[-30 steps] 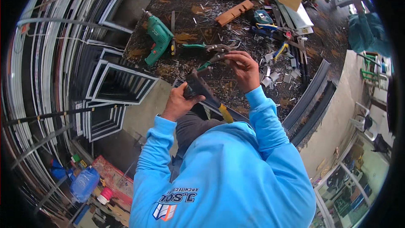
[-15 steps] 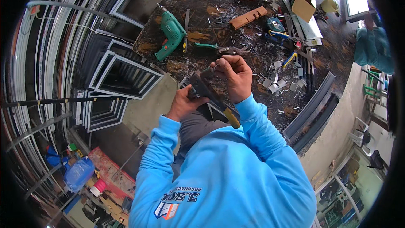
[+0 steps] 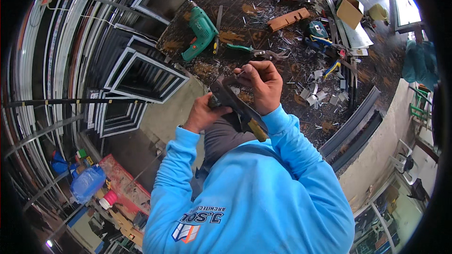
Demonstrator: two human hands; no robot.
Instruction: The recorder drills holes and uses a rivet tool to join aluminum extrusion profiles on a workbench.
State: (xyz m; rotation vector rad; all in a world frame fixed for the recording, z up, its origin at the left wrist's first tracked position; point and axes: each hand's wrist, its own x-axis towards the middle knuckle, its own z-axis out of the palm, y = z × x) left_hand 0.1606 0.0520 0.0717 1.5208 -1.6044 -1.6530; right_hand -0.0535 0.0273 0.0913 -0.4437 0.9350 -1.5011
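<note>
My left hand [image 3: 205,112] is closed around the head end of a dark hand riveter [image 3: 230,98], held in front of my body above the table edge. Its long handle, with a worn yellowish grip, slants down toward my right forearm. My right hand [image 3: 266,87] is raised beside the tool's head, thumb and fingers pinched together on a thin, small piece too tiny to make out surely. Green-handled locking pliers [image 3: 263,54] lie on the table just beyond my right hand. A green power drill [image 3: 201,33] rests farther left, beside a yellow-and-black-handled tool [image 3: 215,46].
The dark worktable [image 3: 207,68] is strewn with small rivets and metal bits. At the right are metal brackets [image 3: 320,96], pliers [image 3: 333,68], a cardboard box [image 3: 349,11] and dark profiles [image 3: 351,127]. A notched reddish-brown bar [image 3: 288,19] lies farther back. Window frames [image 3: 149,76] lean at the left.
The view has turned slightly, so the table and its things sit a little farther right in the picture. Both hands keep nearly the same hold on the riveter and small piece.
</note>
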